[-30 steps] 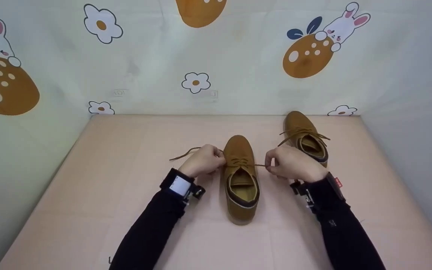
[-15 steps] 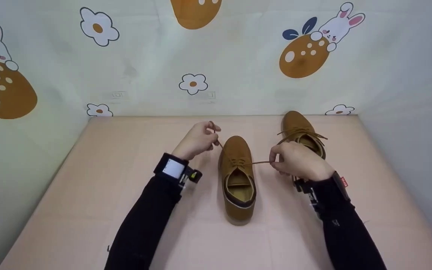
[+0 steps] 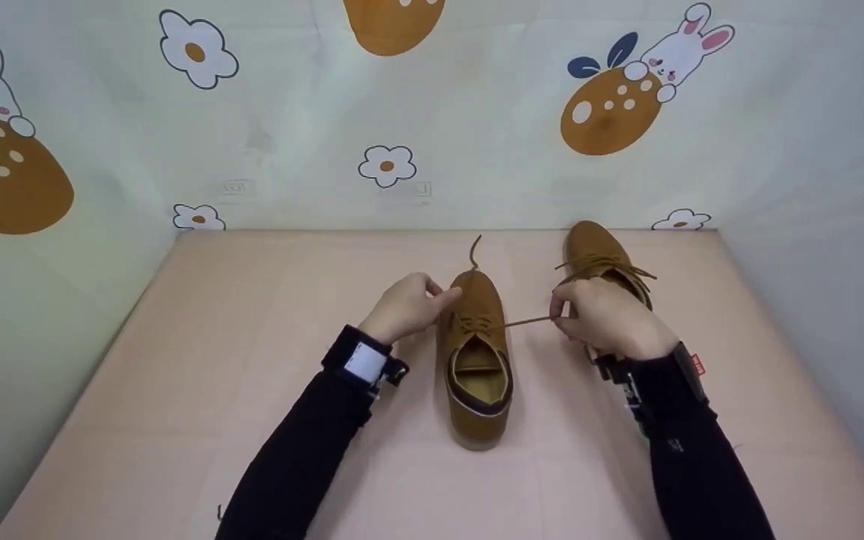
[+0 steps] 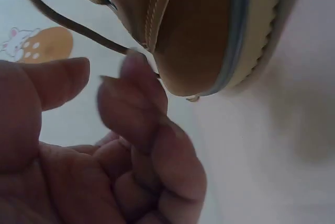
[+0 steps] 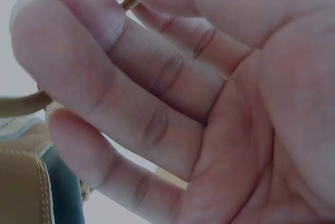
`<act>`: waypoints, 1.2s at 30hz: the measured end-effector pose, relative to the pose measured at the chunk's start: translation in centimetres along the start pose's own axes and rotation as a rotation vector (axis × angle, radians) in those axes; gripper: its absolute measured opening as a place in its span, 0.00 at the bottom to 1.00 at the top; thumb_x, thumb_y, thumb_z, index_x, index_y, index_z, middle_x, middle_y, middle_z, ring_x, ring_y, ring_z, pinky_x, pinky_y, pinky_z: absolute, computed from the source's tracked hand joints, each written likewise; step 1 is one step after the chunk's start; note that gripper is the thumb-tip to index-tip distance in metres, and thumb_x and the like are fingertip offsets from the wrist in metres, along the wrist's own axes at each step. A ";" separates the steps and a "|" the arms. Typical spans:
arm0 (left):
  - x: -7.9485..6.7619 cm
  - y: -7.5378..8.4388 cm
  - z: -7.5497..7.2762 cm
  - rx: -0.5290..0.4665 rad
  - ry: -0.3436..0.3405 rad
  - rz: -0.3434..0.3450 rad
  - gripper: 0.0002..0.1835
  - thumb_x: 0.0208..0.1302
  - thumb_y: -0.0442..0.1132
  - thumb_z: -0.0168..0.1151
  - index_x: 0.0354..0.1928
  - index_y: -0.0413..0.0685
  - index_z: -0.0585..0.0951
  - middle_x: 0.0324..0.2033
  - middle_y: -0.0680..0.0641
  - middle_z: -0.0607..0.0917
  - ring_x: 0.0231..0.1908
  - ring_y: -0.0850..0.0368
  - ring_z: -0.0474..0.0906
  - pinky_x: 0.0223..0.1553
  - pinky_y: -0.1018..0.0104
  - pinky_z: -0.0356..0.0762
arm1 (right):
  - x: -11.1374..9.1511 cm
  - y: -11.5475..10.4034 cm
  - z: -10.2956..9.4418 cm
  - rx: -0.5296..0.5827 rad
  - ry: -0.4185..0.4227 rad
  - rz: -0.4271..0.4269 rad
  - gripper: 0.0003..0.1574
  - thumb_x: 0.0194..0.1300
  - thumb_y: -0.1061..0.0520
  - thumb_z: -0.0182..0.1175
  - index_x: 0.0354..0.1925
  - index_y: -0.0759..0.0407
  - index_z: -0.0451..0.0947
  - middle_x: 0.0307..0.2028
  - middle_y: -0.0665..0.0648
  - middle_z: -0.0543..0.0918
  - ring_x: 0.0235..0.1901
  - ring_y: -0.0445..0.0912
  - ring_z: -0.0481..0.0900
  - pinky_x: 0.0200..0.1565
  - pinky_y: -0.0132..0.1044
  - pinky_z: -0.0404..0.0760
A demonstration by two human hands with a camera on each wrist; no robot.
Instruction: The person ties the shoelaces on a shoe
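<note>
A brown lace-up shoe [image 3: 479, 431] stands upright on the surface, toe pointing away from me. My left hand [image 3: 409, 306] is at the left of its toe, thumb and fingers apart in the left wrist view. One shoelace end [image 3: 475, 255] lies forward over the toe; in the left wrist view this lace [image 4: 78, 30] runs close by the fingertips, and whether they touch it is unclear. On the right, my right hand [image 3: 606, 316] pinches the other shoelace end [image 3: 528, 322], drawn taut from the eyelets. Fingers hide much of that lace in the right wrist view.
A second brown shoe [image 3: 589, 238] with laces stands behind my right hand, partly covered by it. The pale pink surface [image 3: 252, 360] ends at a patterned cloth backdrop [image 3: 289, 112] behind and at both sides.
My left hand lifted the left lace end, swung it from the left side over the toe and let go. The right hand drew its lace slightly further right and away.
</note>
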State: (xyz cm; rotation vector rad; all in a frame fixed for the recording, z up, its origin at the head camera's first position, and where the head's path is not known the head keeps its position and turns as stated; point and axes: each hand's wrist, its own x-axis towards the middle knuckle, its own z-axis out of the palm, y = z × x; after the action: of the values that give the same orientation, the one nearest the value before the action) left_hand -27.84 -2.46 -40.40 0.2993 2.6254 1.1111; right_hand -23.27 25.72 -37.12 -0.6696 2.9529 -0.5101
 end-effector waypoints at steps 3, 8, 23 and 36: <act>-1.4 -0.4 0.2 -0.102 -0.047 0.013 0.26 0.69 0.59 0.59 0.38 0.38 0.82 0.17 0.53 0.74 0.15 0.60 0.69 0.17 0.68 0.66 | 0.0 0.1 -0.2 -0.014 0.037 0.024 0.05 0.59 0.64 0.62 0.34 0.55 0.82 0.20 0.46 0.79 0.17 0.40 0.75 0.28 0.40 0.77; -2.0 -0.6 0.6 -0.272 -0.089 0.073 0.16 0.68 0.49 0.64 0.30 0.43 0.83 0.18 0.52 0.74 0.14 0.63 0.66 0.15 0.72 0.63 | -0.3 0.4 -0.5 -0.002 0.083 0.088 0.07 0.59 0.65 0.61 0.35 0.56 0.83 0.21 0.48 0.79 0.22 0.43 0.77 0.32 0.43 0.78; -2.8 -0.4 0.2 -0.168 -0.058 0.117 0.17 0.70 0.43 0.61 0.31 0.33 0.83 0.14 0.55 0.74 0.12 0.64 0.65 0.14 0.72 0.63 | 4.4 -2.8 -3.5 0.001 0.336 -0.063 0.06 0.65 0.66 0.61 0.40 0.60 0.83 0.37 0.57 0.86 0.38 0.53 0.83 0.42 0.49 0.79; -2.4 -0.6 0.1 -0.130 -0.037 0.176 0.17 0.69 0.42 0.62 0.25 0.38 0.84 0.16 0.56 0.76 0.17 0.64 0.66 0.19 0.71 0.62 | 8.4 -7.3 -1.7 -0.004 0.066 -0.313 0.19 0.70 0.64 0.58 0.57 0.56 0.81 0.47 0.56 0.86 0.42 0.49 0.83 0.43 0.43 0.81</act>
State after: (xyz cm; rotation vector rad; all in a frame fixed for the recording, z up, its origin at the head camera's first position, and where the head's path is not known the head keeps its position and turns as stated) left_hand -25.57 -3.46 -40.48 0.5264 2.5192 1.3121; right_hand -28.14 16.40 -33.01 -1.1458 2.9208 -0.5572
